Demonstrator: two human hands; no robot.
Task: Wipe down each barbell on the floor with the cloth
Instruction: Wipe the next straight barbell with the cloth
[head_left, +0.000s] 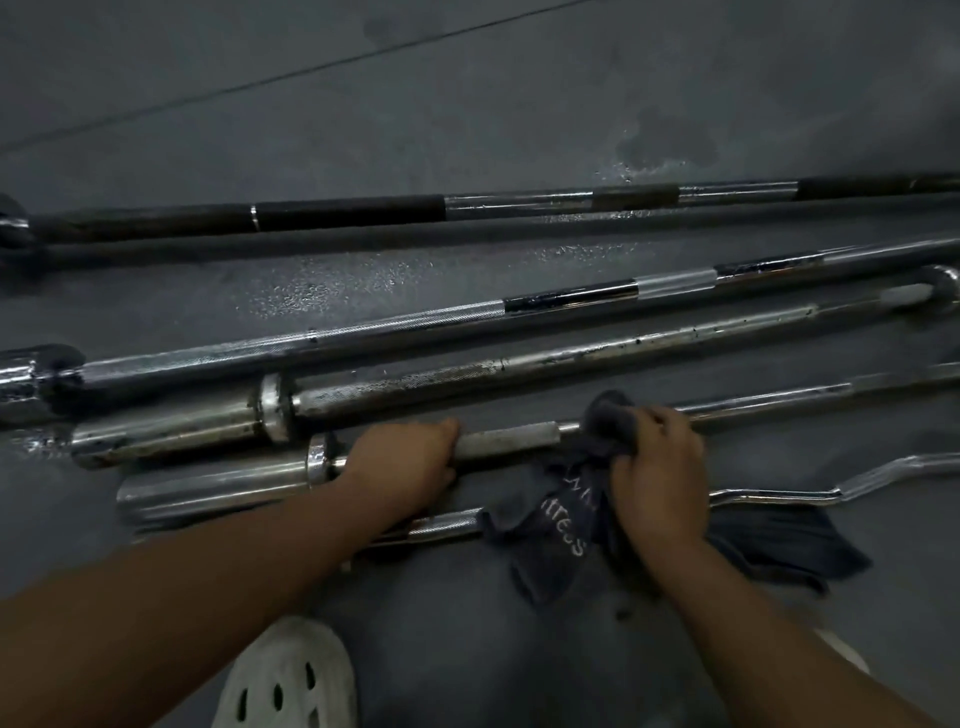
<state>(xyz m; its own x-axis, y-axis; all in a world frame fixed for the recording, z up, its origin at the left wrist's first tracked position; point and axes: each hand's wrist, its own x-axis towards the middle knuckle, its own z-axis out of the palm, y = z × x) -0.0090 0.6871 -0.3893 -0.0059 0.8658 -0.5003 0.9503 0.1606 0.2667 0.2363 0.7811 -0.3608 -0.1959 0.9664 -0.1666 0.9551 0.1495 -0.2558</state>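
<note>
On the head camera I see the left hand (410, 462) gripping a barbell (511, 439) lying on the floor (467, 104), while the right hand (657, 457) clutches the dark cloth (550, 514) bunched around that bar's shaft.

cloth (550, 525), white txt, only "ess" legible

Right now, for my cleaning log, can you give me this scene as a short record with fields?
bars in view: five, side by side
being wiped: fourth barbell from the far side
left hand: grips that barbell beside its collar
right hand: holds the cloth around the shaft
cloth: dark grey, white lettering, trailing over the curl bar
floor: wet patches near the far bars
</note>
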